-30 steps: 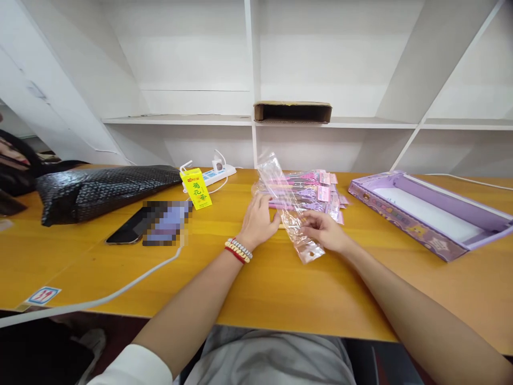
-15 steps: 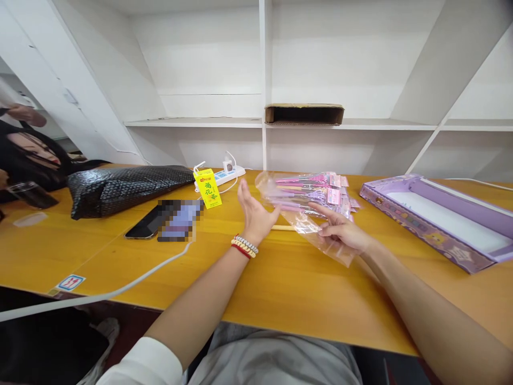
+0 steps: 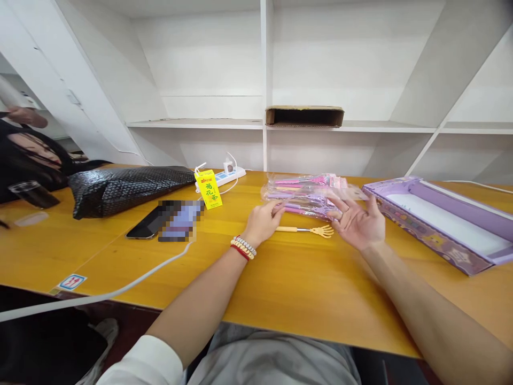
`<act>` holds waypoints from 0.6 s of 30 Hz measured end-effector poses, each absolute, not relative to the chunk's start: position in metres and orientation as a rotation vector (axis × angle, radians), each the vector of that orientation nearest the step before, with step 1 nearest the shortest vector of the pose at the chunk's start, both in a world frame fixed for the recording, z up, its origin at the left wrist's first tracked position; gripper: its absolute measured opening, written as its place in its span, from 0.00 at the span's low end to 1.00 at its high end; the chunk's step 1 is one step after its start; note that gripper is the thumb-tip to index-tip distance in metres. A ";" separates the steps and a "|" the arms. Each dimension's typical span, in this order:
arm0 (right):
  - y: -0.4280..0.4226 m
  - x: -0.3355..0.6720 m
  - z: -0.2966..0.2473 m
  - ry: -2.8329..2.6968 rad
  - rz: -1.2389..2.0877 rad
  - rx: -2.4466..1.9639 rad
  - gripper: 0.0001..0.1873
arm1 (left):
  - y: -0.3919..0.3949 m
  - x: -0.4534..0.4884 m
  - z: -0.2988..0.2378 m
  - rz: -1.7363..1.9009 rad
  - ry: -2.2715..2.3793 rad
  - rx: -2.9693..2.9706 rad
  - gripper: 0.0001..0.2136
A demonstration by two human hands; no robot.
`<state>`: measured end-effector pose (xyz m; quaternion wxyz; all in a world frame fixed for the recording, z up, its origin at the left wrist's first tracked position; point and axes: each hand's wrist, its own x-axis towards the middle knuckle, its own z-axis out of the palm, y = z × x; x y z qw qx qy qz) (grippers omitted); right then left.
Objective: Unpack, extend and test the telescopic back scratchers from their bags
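Observation:
On the table, a pale yellow back scratcher (image 3: 306, 230) with a hand-shaped head lies bare, its handle end beside my left hand. Behind it is a pile of back scratchers in clear packaging (image 3: 300, 195), with pink and purple ones showing through. My left hand (image 3: 262, 220) is closed in a pinch at the pile's left front edge, by a purple handle; what sits between the fingertips is hidden. My right hand (image 3: 360, 222) is turned palm up at the pile's right end, fingers apart and thumb raised, fingertips against the plastic. A clear bag lies over the pile.
A purple open box (image 3: 436, 235) stands at the right. Leftward are a yellow drink carton (image 3: 208, 190), a power strip (image 3: 236, 172), a phone (image 3: 142, 222), a white cable (image 3: 160, 269) and a black bubble-wrap parcel (image 3: 128, 187). Another person (image 3: 28, 155) is at the far left.
The clear bag has gone from in front of my right hand back onto the pile, uncovering the yellow back scratcher. My right hand has turned palm up; my left has lowered and closed.

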<state>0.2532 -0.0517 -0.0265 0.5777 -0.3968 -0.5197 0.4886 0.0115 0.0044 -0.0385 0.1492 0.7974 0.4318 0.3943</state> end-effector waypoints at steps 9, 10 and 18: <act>-0.052 0.223 -0.046 -1.415 1.085 -1.009 0.33 | -0.023 0.035 -0.036 1.005 1.284 2.263 0.07; -0.053 0.218 -0.048 -1.414 1.112 -1.005 0.33 | -0.026 0.034 -0.036 1.001 1.291 2.388 0.07; -0.052 0.208 -0.052 -1.235 1.155 -0.986 0.32 | -0.043 0.040 -0.031 0.911 0.872 2.972 0.12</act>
